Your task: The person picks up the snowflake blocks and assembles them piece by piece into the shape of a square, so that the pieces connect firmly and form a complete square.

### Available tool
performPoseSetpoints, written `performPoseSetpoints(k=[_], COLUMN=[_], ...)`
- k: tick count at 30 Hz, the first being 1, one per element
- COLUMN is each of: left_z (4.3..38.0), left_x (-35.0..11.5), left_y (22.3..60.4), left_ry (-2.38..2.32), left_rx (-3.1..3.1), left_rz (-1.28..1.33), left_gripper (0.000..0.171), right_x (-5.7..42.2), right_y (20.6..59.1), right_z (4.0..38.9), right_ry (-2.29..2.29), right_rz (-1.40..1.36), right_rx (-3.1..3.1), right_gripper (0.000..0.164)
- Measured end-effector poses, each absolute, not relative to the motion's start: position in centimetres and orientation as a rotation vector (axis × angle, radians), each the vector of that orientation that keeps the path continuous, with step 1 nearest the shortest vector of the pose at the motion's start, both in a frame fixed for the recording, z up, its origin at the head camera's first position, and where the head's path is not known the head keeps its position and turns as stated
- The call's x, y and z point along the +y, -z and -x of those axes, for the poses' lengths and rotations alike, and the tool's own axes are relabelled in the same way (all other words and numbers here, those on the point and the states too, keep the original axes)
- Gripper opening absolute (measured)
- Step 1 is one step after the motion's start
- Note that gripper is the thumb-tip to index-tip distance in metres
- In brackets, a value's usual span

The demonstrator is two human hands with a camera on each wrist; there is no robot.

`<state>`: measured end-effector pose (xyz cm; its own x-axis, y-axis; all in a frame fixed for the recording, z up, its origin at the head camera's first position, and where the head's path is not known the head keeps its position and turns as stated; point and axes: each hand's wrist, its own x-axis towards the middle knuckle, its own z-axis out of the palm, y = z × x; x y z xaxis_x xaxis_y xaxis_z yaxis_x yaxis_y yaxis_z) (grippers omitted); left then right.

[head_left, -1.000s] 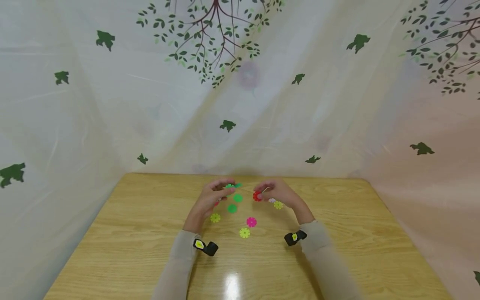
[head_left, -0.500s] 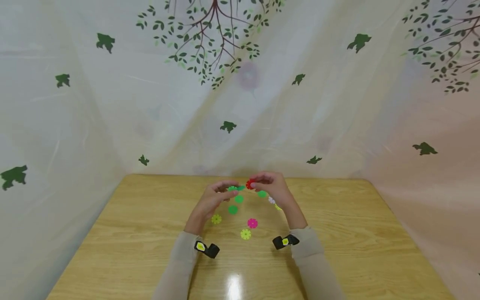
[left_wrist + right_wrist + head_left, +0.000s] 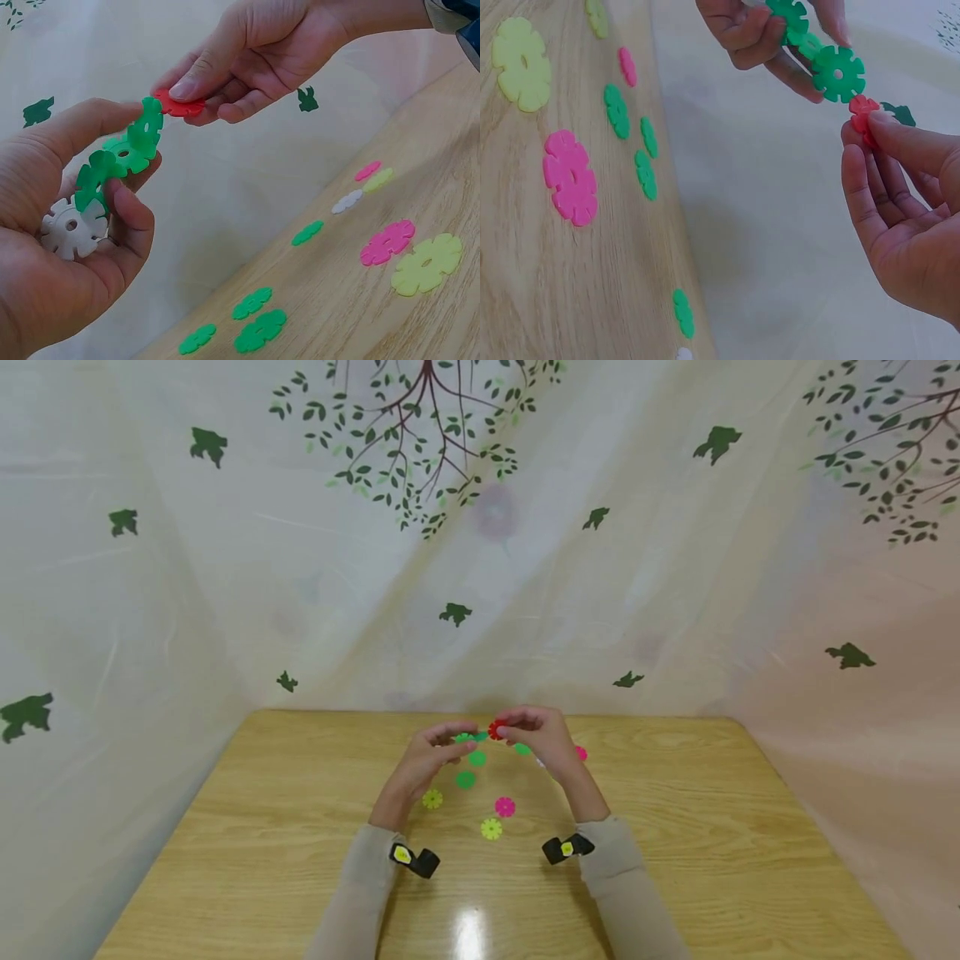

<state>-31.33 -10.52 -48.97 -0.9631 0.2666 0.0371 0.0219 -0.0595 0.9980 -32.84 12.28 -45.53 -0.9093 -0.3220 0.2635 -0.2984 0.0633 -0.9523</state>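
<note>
My left hand (image 3: 420, 767) grips a short chain of green notched plastic discs (image 3: 133, 150), slotted into one another at angles. A white disc (image 3: 60, 234) sits at the chain's palm end, partly behind the fingers. Between thumb and fingers of my right hand (image 3: 551, 745) is a red notched disc (image 3: 181, 109). Its edge meets the rim of the outermost green disc (image 3: 826, 78), and in the right wrist view the thumb covers part of the red one. Both hands are raised above the far part of the table.
On the wooden table (image 3: 300, 860) below lie loose discs: several green (image 3: 261, 332), pink ones (image 3: 390, 238), yellow ones (image 3: 439, 259) and a white one (image 3: 347, 202). A printed cloth (image 3: 337, 610) hangs behind the table's far edge.
My right hand has moved left and slightly away from me, bringing the red disc up to the chain's end. My left hand has barely shifted. The last half second shows almost no motion.
</note>
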Motion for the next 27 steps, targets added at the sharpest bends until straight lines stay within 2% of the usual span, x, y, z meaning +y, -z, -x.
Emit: performPoseSetpoints(k=[16,27], left_z=[31.3,30.9], left_x=[-10.3,-9.9], left_y=[48.9,48.5], left_ry=[-2.183,-2.244], left_rx=[2.015,1.959], left_rz=[-0.181,-0.235], left_gripper=[0.033,0.036], right_x=[11.4,11.2], right_y=[45.5,45.7], right_z=[32.6,32.5], right_ry=[2.115,2.177], right_rz=[0.628,0.609], right_rx=[2.246,2.231], right_gripper=[0.021,0.02])
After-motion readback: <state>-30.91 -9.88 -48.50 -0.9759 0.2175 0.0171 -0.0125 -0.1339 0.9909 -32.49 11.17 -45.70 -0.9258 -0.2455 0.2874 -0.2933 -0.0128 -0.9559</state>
